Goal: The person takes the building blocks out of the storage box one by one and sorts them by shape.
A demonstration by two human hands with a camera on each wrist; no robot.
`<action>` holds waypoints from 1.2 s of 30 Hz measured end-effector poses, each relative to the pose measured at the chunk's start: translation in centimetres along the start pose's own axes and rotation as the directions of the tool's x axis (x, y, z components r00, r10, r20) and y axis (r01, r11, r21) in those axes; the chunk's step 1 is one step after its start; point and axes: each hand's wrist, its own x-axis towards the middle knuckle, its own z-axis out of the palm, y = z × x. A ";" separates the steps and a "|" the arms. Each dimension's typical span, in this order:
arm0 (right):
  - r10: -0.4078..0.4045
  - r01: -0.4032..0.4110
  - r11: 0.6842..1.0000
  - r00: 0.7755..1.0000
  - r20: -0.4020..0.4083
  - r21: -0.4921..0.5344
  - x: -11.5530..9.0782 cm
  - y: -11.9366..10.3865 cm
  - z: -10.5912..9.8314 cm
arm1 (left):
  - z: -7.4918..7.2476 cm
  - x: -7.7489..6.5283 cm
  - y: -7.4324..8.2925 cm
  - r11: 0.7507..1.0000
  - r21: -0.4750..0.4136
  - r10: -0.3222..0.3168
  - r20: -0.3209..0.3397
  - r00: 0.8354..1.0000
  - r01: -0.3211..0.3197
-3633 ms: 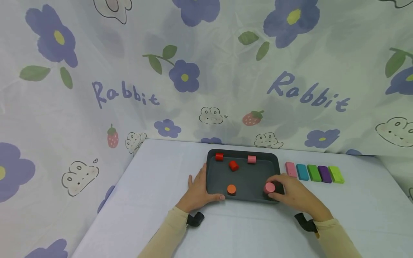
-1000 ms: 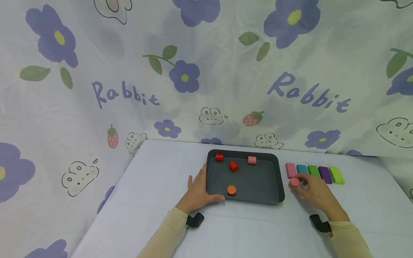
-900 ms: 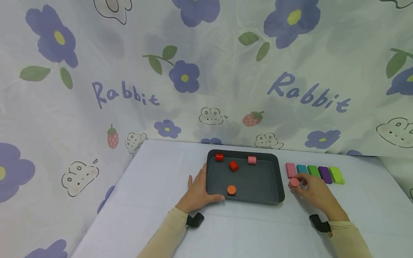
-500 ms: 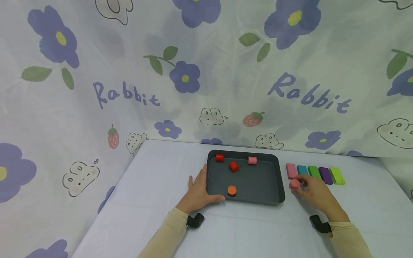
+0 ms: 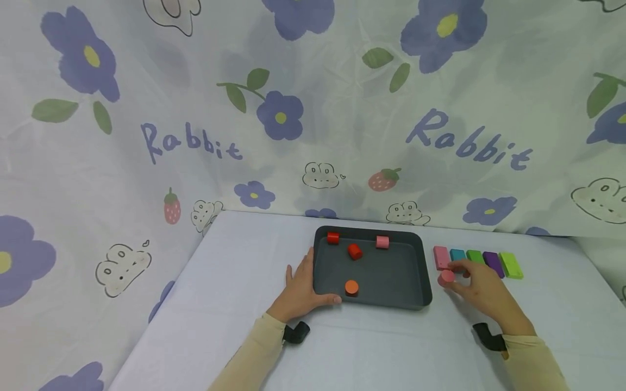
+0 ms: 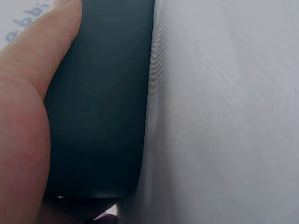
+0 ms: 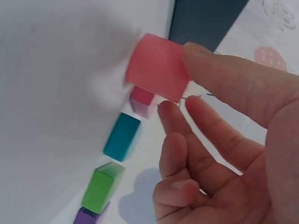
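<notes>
My left hand (image 5: 295, 293) rests at the near left corner of a dark grey tray (image 5: 371, 305); its straight fingers lie along the left side and its thumb along the front rim. In the left wrist view the thumb side of that hand lies against the tray's wall (image 6: 103, 116). Right of the tray, a pink cylinder (image 5: 446, 278) stands on the white table, just in front of a pink rectangular block (image 5: 441, 256). My right hand (image 5: 481, 288) is spread around this cylinder. In the right wrist view the thumb touches the cylinder (image 7: 156, 67), while the other fingertips stand off it.
Inside the tray are two red cylinders (image 5: 354, 251), another pink cylinder (image 5: 382, 242) and an orange cylinder (image 5: 351, 287). Blue (image 5: 457, 254), green (image 5: 473, 255), purple (image 5: 494, 263) and lime (image 5: 511, 265) blocks continue the row. A patterned curtain (image 5: 342, 108) hangs behind the table.
My right hand has carried the pink cylinder out of the tray's near right corner to the table by the pink block. Since half a second ago its fingers have loosened. The left hand stays put.
</notes>
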 end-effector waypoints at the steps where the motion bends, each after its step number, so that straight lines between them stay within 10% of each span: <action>1: -0.007 0.007 1.000 1.000 -0.006 -0.001 0.0 -0.1 -0.1 | 0.0 0.0 0.0 1.000 -0.001 0.000 0.000 1.000 0.000; 36: -0.258 0.273 0.961 0.946 -0.195 0.052 -0.2 -4.3 2.7 | 0.0 0.1 -0.1 1.000 0.017 -0.015 0.008 1.000 0.015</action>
